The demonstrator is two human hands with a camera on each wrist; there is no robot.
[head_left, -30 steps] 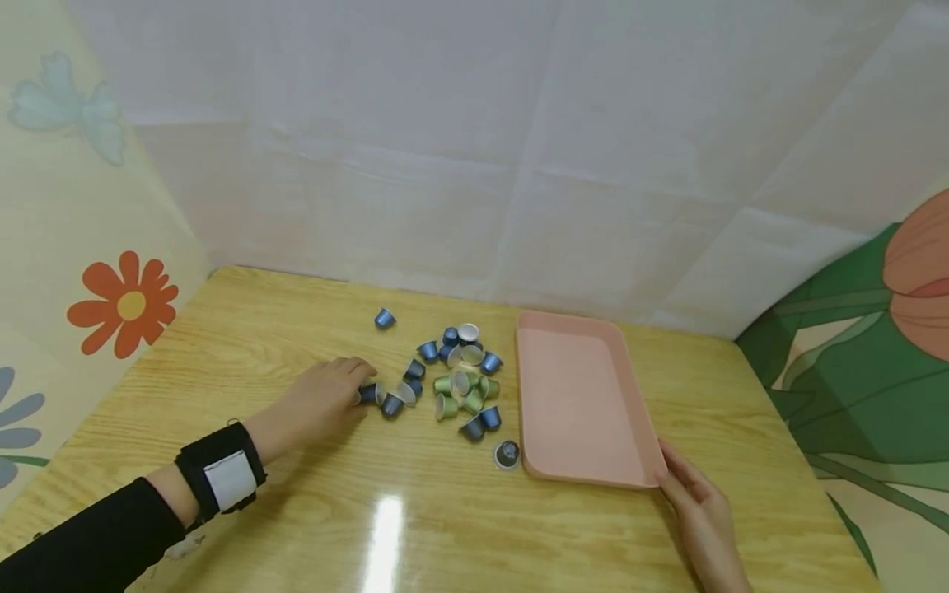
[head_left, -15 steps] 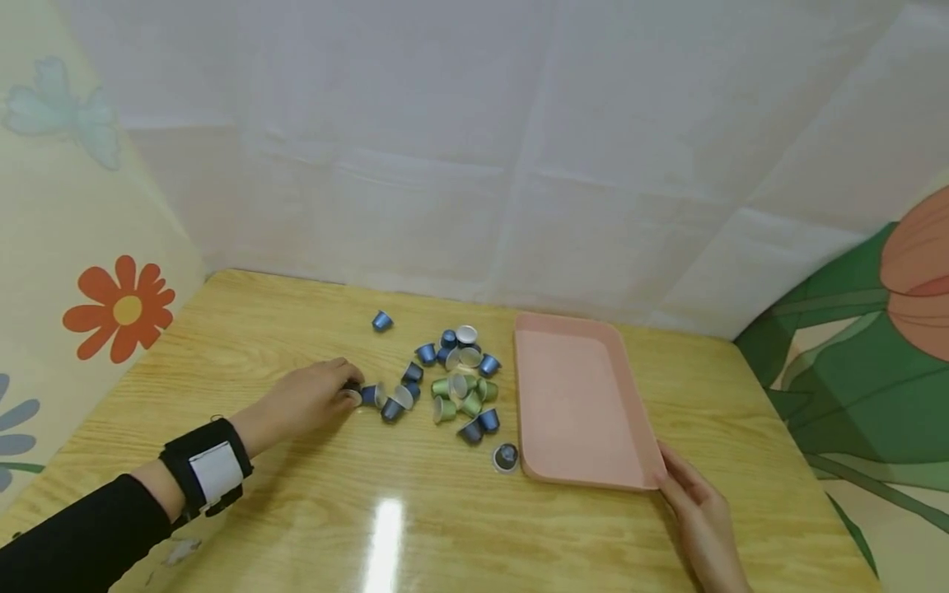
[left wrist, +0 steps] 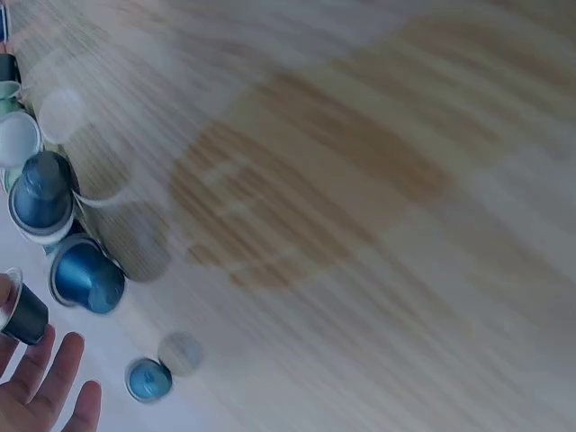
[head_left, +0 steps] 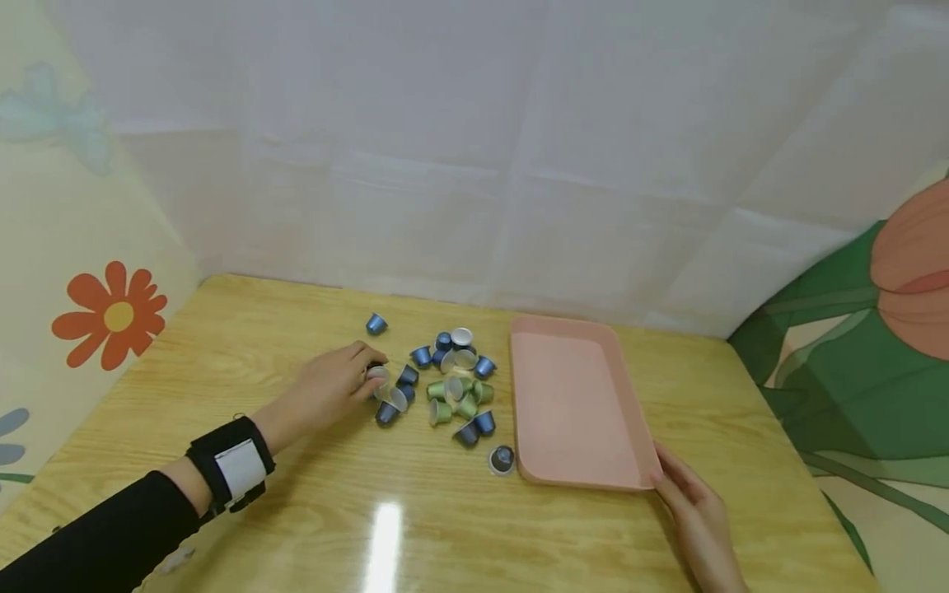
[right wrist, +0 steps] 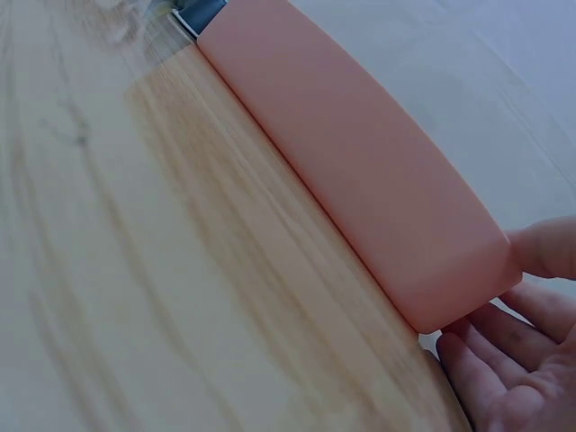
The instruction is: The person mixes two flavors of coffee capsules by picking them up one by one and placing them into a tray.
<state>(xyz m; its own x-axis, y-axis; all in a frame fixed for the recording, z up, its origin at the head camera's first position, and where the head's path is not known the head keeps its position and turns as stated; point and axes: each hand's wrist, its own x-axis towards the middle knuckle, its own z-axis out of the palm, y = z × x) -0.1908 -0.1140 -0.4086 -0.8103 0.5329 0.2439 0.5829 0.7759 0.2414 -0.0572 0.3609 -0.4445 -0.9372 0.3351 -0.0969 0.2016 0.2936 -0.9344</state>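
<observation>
- Since half a second ago, the left hand [head_left: 324, 389] has shifted right along the table [head_left: 445, 535], onto the end of the row of loose capsules; the right hand [head_left: 698, 517] sits at the same tray corner.
- Left hand, on the wrist view: dark capsule [left wrist: 30, 320] pinched by the thumb, other fingers spread. I can't tell from here if it also has a second one.
- Right hand: gripping the pink tray [head_left: 574, 403] at its near right corner, thumb on the outside, fingers tucked by the bottom edge.
- Capsules: mostly in a loose spread left of the tray. Green capsules [head_left: 466, 406] sit bunched mid-pile, a lone blue capsule [head_left: 376, 324] lies farther back, and a black capsule [head_left: 502, 459] is just beside the tray wall.
- Step in hand, my read — gathering capsules with the left while the right steadies the tray.
- Next move, I'd say, calls for a firm pinch and a clean lift — neighbours are close and would roll if bumped.
</observation>
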